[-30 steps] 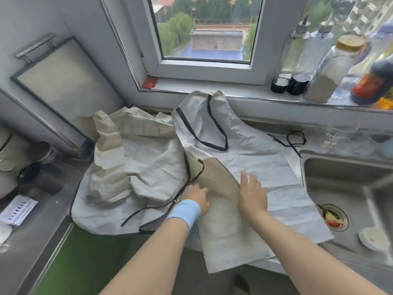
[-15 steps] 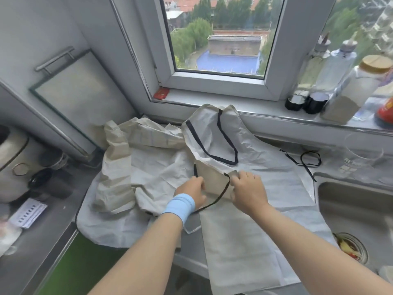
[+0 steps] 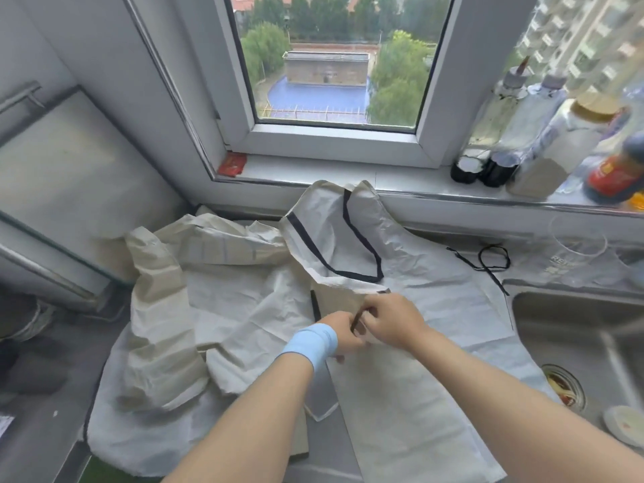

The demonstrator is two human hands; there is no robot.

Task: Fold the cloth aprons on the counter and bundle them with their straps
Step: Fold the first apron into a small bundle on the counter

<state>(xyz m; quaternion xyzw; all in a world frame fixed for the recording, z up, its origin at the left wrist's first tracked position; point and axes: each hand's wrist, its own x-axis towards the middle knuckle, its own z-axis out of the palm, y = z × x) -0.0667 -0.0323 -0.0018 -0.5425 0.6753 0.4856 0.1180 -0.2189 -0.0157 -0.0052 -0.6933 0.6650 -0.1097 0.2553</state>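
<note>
A pale grey apron (image 3: 435,294) with black neck trim lies spread on the steel counter (image 3: 45,406), its lower end hanging over the front edge. Its left side is folded inward, showing a beige underside (image 3: 336,303). My left hand (image 3: 343,334), with a blue wristband, and my right hand (image 3: 390,324) meet over that fold and both pinch the thin black strap (image 3: 357,320). The other black strap (image 3: 488,264) lies loose toward the sink. A crumpled cream apron (image 3: 174,308) is heaped to the left.
A steel sink (image 3: 575,329) with a strainer and a small dish sits at the right. A clear glass (image 3: 575,252) stands behind it. Bottles and jars (image 3: 543,141) line the windowsill. A framed board (image 3: 52,190) leans at the left wall.
My hands have drawn closer together over the folded edge, from flat on the cloth to pinching the black strap. The camera has tilted up toward the window.
</note>
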